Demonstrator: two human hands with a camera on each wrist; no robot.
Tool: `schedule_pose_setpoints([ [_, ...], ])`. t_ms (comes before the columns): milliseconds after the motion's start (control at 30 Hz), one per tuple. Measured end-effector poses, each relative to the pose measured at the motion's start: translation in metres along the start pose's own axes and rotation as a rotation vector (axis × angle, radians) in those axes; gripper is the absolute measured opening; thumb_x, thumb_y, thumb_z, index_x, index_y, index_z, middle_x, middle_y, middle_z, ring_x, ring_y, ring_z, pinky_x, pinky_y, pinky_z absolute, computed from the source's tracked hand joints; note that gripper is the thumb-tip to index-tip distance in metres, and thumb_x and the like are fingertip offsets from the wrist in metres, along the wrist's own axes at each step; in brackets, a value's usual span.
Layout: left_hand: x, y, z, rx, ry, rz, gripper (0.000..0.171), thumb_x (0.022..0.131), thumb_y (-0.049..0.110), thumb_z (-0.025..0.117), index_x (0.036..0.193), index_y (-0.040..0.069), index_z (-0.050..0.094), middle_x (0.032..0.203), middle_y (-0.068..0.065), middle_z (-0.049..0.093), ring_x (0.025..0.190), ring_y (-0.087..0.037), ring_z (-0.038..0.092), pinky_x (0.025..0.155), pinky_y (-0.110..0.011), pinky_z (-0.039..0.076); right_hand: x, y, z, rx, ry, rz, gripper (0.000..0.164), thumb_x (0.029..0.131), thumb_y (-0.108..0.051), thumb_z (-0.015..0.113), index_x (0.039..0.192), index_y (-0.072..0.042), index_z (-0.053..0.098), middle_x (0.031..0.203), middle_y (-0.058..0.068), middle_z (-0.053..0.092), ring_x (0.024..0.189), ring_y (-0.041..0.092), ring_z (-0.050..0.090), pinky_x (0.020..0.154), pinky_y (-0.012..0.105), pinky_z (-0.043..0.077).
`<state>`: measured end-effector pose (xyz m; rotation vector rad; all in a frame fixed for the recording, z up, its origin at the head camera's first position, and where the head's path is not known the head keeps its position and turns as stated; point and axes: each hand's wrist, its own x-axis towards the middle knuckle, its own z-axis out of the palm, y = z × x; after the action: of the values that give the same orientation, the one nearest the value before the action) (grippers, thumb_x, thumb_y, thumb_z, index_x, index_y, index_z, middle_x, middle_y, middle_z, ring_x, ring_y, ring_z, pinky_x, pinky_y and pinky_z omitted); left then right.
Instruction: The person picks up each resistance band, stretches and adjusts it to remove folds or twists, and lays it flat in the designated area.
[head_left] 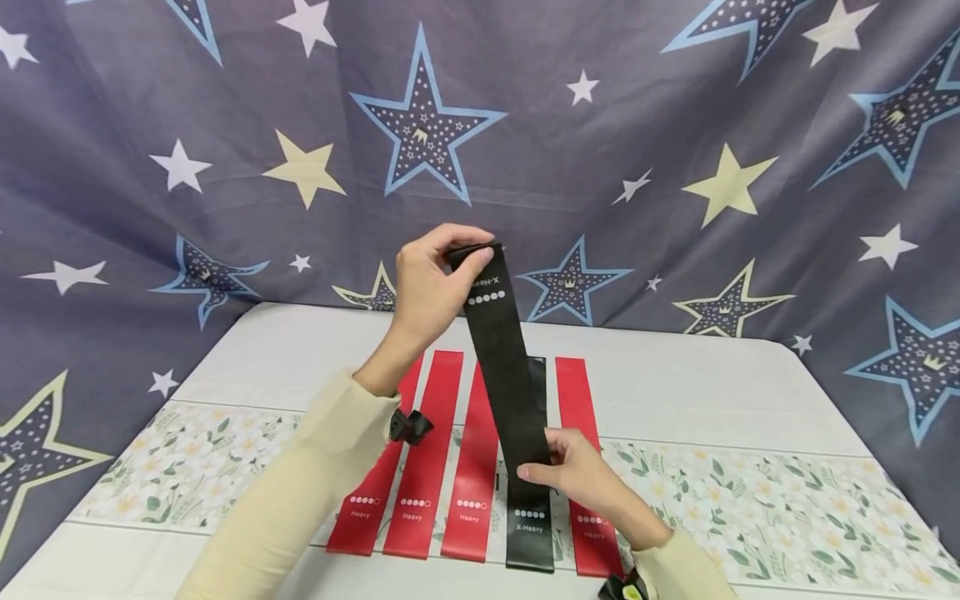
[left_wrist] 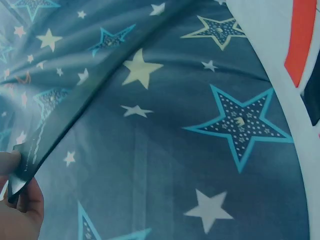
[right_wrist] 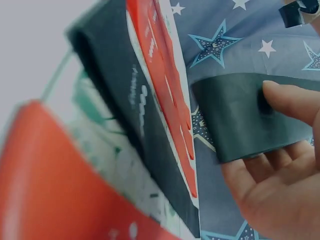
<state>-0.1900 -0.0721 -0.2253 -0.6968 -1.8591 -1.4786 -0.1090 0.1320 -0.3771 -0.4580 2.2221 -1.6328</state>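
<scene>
A black resistance band [head_left: 504,375] printed "X-Heavy" stretches upright and slightly tilted between both hands. My left hand [head_left: 433,279] pinches its upper end, thumb in front and fingers behind. Lower down, my right hand [head_left: 588,473] holds the band near its bottom end; the right wrist view shows the thumb on one face of the looped band [right_wrist: 235,117] and the fingers under its edge. Behind the held band, a second black band [head_left: 529,542] lies flat on the table, its middle partly hidden.
Red bands marked "Heavy" lie side by side on the table: several left of the black one, including a red band [head_left: 424,467], and another red band [head_left: 577,400] at right. A floral strip [head_left: 750,500] crosses the white table [head_left: 675,375]. Behind hangs a star-patterned cloth [head_left: 600,167].
</scene>
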Motion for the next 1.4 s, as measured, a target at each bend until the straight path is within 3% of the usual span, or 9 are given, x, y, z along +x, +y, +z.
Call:
schedule_pose_setpoints([
  [167,-0.004,-0.013,-0.01,-0.022,0.037,-0.081,0.013,0.083,-0.003,0.068,0.095,-0.005,0.07,0.091,-0.02,0.07,0.075,0.001,0.061,0.067,-0.016,0.049,-0.015,0.008,-0.004,0.051,-0.023,0.045,0.03,0.084,-0.005,0.068,0.109,0.009,0.063,0.094,0.017,0.069,0.075,0.018,0.065,0.071,0.027,0.053],
  [433,-0.025,-0.043,-0.027,-0.001,0.085,-0.246,0.014,0.082,-0.003,0.069,0.096,-0.006,0.07,0.087,-0.023,0.068,0.068,0.001,0.058,0.065,-0.015,0.046,-0.04,0.024,-0.026,0.195,0.013,0.183,0.037,0.084,-0.006,0.067,0.113,0.014,0.055,0.085,0.008,0.066,0.071,0.018,0.065,0.069,0.03,0.058],
  [533,-0.035,-0.054,-0.031,-0.025,0.101,-0.32,0.014,0.081,-0.006,0.068,0.095,-0.007,0.069,0.078,-0.009,0.067,0.066,0.001,0.057,0.064,-0.015,0.046,-0.045,0.029,-0.04,0.243,0.04,0.21,0.04,0.085,-0.007,0.065,0.115,0.017,0.053,0.086,0.007,0.065,0.075,0.017,0.067,0.074,0.032,0.058],
  [667,-0.045,-0.064,-0.035,-0.068,0.11,-0.399,0.017,0.079,-0.01,0.066,0.096,-0.011,0.067,0.07,0.011,0.061,0.064,0.002,0.056,0.063,-0.013,0.046,-0.049,0.032,-0.062,0.356,0.066,0.244,0.028,0.088,-0.006,0.062,0.112,0.007,0.059,0.09,0.003,0.065,0.079,0.014,0.069,0.076,0.03,0.058],
  [767,-0.053,-0.07,-0.035,-0.068,0.082,-0.466,0.02,0.08,-0.01,0.065,0.099,-0.011,0.066,0.071,0.011,0.06,0.065,0.001,0.057,0.063,-0.012,0.046,-0.051,0.033,-0.076,0.437,0.099,0.27,0.017,0.089,-0.005,0.059,0.106,-0.003,0.062,0.093,0.003,0.063,0.082,0.014,0.069,0.076,0.029,0.057],
  [867,-0.062,-0.074,-0.037,-0.066,0.042,-0.557,0.022,0.082,-0.008,0.064,0.103,-0.01,0.065,0.072,0.009,0.06,0.066,0.0,0.057,0.063,-0.013,0.047,-0.051,0.032,-0.087,0.464,0.155,0.285,0.014,0.09,-0.004,0.057,0.104,-0.005,0.061,0.096,0.003,0.062,0.084,0.012,0.067,0.077,0.028,0.057],
  [1067,-0.08,-0.079,-0.044,-0.044,-0.061,-0.742,0.027,0.084,-0.005,0.061,0.111,-0.006,0.063,0.071,0.008,0.058,0.061,0.0,0.054,0.061,-0.014,0.046,-0.046,0.031,-0.106,0.384,0.263,0.267,0.015,0.093,-0.005,0.055,0.107,-0.003,0.059,0.095,-0.002,0.062,0.082,0.007,0.065,0.076,0.024,0.057],
  [1233,-0.099,-0.083,-0.047,-0.002,-0.148,-0.835,0.028,0.084,-0.003,0.059,0.112,-0.006,0.063,0.073,0.004,0.056,0.064,-0.004,0.051,0.061,-0.016,0.044,-0.038,0.033,-0.119,0.317,0.302,0.279,0.018,0.095,-0.007,0.052,0.111,0.0,0.05,0.092,-0.005,0.059,0.078,0.005,0.062,0.075,0.023,0.056],
  [1400,-0.118,-0.084,-0.045,0.024,-0.229,-0.924,0.03,0.085,-0.001,0.059,0.114,-0.006,0.064,0.078,-0.001,0.054,0.071,-0.01,0.05,0.063,-0.022,0.049,-0.03,0.038,-0.129,0.241,0.311,0.291,0.036,0.097,-0.01,0.049,0.126,0.01,0.039,0.097,-0.008,0.056,0.08,0.003,0.059,0.076,0.022,0.055],
])
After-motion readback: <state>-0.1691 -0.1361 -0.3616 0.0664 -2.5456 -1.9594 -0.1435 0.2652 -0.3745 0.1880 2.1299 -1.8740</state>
